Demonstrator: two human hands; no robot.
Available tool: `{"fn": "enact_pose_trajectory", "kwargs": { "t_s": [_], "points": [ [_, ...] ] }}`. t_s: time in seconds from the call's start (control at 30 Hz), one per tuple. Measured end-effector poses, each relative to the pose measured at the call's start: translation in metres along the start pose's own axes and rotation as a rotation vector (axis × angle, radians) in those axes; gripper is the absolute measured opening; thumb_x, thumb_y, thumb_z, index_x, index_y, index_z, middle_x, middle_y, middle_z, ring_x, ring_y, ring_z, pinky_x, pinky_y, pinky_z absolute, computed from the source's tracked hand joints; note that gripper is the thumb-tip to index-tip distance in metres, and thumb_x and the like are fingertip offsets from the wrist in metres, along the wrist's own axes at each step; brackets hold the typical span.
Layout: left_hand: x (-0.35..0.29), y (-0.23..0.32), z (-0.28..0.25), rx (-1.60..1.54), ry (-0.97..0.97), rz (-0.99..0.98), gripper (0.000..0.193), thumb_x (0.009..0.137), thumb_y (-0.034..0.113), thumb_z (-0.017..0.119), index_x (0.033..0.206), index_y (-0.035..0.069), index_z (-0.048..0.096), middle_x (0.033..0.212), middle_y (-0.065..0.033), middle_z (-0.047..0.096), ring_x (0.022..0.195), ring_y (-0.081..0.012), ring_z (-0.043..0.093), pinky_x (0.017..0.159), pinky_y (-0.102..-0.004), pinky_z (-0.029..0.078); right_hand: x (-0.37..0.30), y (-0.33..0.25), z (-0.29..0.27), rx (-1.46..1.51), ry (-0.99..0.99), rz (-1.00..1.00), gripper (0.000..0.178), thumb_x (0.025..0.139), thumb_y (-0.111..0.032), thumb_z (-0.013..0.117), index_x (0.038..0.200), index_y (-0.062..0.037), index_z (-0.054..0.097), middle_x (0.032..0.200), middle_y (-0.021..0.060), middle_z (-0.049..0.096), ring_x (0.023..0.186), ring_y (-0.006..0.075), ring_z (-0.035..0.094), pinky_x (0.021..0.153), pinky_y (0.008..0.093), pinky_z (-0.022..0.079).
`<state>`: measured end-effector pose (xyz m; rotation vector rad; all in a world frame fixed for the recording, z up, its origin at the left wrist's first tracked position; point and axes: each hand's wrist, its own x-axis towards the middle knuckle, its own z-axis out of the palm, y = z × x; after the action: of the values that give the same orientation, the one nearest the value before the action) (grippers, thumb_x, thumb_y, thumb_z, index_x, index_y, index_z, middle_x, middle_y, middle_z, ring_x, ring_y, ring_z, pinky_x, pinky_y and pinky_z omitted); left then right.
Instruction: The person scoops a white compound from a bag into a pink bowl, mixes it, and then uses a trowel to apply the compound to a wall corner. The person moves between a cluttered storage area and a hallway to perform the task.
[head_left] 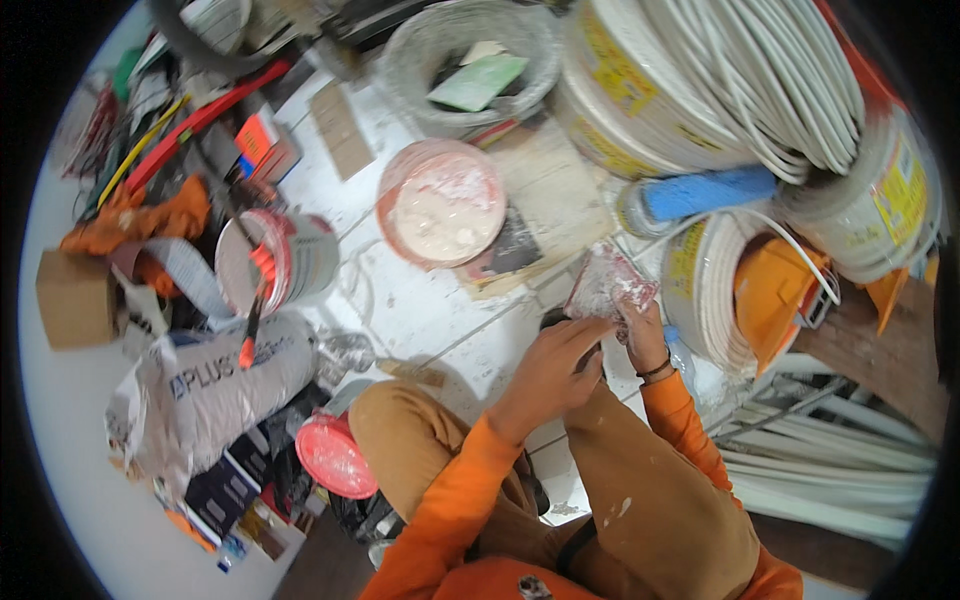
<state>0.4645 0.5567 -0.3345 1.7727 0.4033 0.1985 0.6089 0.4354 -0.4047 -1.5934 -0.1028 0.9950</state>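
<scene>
A flat reddish packet or pad (pixel 603 285), caked with white powder, is in my right hand (pixel 642 335), whose fingers close on its near edge. I cannot make out exactly what it is. My left hand (pixel 552 372) reaches across just below it. Its fingers are stretched toward the right hand, and the thumb stands apart from them. Whether those fingertips touch the packet is hard to tell. Beyond both hands, a round pinkish tub (pixel 440 205) holds a pale, lumpy paste or powder, with a board (pixel 545 190) beside it.
White cable coils (pixel 700 75) stack at the far right, by a blue roll (pixel 708 193). At the back stands a grey bucket (pixel 400 60). To the left are a white bucket (pixel 310 262), a printed sack (pixel 245 370) and a red lid (pixel 337 455). White trunking (pixel 830 450) lies at right.
</scene>
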Motion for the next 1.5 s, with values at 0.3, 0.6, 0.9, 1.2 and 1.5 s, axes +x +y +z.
{"fn": "enact_pose_trajectory", "kwargs": {
  "t_s": [0.3, 0.6, 0.9, 1.2, 1.5],
  "points": [
    [-0.076, 0.152, -0.035, -1.066, 0.039, 0.397, 0.065, 0.091, 0.061, 0.038, 0.137, 0.015, 0.041, 0.121, -0.0303, 0.053, 0.106, -0.0452, 0.058, 0.094, -0.0582, 0.043, 0.008, 0.004, -0.065, -0.486, 0.257, -0.383, 0.05, 0.077, -0.003, 0.071, 0.122, 0.0015, 0.05, 0.113, 0.0132, 0.057, 0.106, 0.0221, 0.054, 0.094, 0.0328, 0.043],
    [-0.076, 0.154, -0.046, -1.063, 0.123, 0.633, 0.072, 0.095, 0.065, 0.022, 0.148, 0.019, 0.033, 0.128, -0.0315, 0.053, 0.108, -0.0526, 0.057, 0.095, -0.0568, 0.043, 0.015, 0.0, -0.036, -0.344, -0.137, -0.225, 0.036, 0.08, 0.004, 0.05, 0.116, 0.0018, 0.054, 0.105, 0.0079, 0.059, 0.101, 0.016, 0.055, 0.092, 0.0287, 0.042],
    [-0.115, 0.145, -0.064, -1.063, 0.275, 0.651, 0.073, 0.095, 0.064, 0.028, 0.146, 0.012, 0.035, 0.13, -0.0302, 0.053, 0.107, -0.0511, 0.059, 0.098, -0.0562, 0.042, 0.011, -0.011, 0.077, -0.625, -0.447, -0.045, 0.037, 0.094, -0.026, 0.051, 0.076, 0.0039, 0.064, 0.067, 0.0113, 0.061, 0.068, 0.0161, 0.057, 0.068, 0.0306, 0.047],
    [-0.136, 0.051, -0.082, -0.842, 0.876, -0.216, 0.027, 0.099, 0.017, 0.051, 0.121, 0.002, 0.056, 0.119, -0.0148, 0.063, 0.101, -0.022, 0.063, 0.088, -0.0348, 0.048, -0.001, 0.006, 0.134, -0.785, -0.735, -0.417, 0.021, 0.087, -0.018, 0.06, 0.096, 0.0006, 0.066, 0.077, 0.0171, 0.066, 0.062, 0.0211, 0.06, 0.061, 0.0321, 0.047],
    [-0.12, -0.026, 0.018, -1.777, 1.051, -0.744, 0.009, 0.095, 0.013, 0.057, 0.104, 0.012, 0.058, 0.118, -0.0032, 0.064, 0.082, -0.0134, 0.059, 0.078, -0.0298, 0.049, 0.046, 0.014, 0.094, -0.948, -0.312, -0.518, 0.026, 0.086, -0.017, 0.062, 0.102, 0.0044, 0.064, 0.089, 0.0203, 0.068, 0.08, 0.0245, 0.065, 0.073, 0.0336, 0.049]
  ]
}}
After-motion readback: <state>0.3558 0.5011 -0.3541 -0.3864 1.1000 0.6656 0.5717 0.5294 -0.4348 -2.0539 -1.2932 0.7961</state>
